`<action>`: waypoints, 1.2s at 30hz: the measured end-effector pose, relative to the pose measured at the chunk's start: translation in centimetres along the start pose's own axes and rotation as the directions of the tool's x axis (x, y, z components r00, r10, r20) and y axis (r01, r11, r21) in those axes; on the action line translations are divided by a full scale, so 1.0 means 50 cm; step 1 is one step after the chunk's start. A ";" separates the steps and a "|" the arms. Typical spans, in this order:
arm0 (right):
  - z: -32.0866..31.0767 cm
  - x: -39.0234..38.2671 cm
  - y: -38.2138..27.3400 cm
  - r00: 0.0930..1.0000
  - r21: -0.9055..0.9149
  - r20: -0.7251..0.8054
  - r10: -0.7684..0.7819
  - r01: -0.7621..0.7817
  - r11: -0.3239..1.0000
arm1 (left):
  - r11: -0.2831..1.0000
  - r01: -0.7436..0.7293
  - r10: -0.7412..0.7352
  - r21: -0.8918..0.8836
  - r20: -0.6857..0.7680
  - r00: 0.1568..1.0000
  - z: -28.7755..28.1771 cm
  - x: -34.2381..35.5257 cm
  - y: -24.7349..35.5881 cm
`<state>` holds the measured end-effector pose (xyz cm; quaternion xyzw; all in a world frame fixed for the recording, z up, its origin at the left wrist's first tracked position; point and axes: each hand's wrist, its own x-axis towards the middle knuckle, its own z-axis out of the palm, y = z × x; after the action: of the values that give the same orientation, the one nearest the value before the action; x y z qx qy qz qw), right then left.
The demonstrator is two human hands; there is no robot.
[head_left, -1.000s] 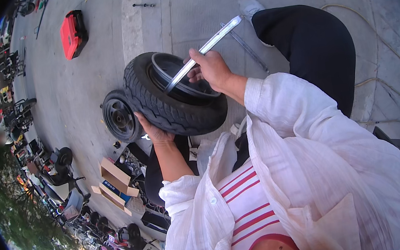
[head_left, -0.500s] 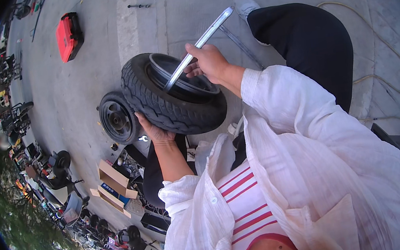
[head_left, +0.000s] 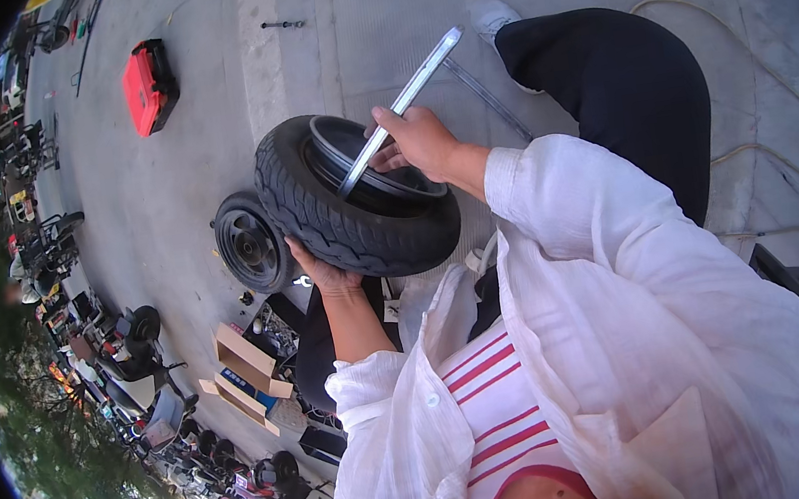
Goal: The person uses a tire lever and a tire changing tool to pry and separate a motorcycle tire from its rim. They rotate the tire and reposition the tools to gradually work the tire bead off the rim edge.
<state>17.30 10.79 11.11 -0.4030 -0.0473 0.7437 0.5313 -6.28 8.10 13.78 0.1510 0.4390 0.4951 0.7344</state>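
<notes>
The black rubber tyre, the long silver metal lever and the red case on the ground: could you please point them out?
black rubber tyre (head_left: 335,220), head view, on its treaded side.
long silver metal lever (head_left: 418,80), head view, on its upper shaft.
red case (head_left: 146,84), head view, on its lid.

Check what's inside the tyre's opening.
Inside the tyre sits a dark wheel rim, with a flat metal lever wedged at its edge, gripped by the right hand. The rim's lower part is hidden.

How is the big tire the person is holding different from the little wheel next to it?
The big tire is wider, with chunky tread, and both hands work on it: the left hand props it, the right hand levers a metal bar into it. The little wheel stands alone on the pavement, untouched. Both are round and black.
</notes>
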 end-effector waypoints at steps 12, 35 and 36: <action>0.095 -0.087 0.000 0.863 -0.509 0.187 -0.469 0.494 0.705 | 1.000 0.008 -0.008 0.018 0.017 1.000 -0.032 -0.007 -0.003; 0.187 -0.173 -0.269 0.781 -0.696 0.274 -0.561 0.563 0.445 | 0.884 -0.206 0.182 -0.420 -0.097 0.978 0.116 -0.021 -0.150; 0.202 -0.171 -0.291 0.799 -0.726 0.276 -0.535 0.538 0.429 | 0.884 -0.226 0.191 -0.409 -0.125 0.974 0.123 -0.020 -0.152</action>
<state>22.63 13.59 29.85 -0.5527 -0.4887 0.4404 0.5116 3.02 5.00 12.79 0.0152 0.3325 0.6599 0.6736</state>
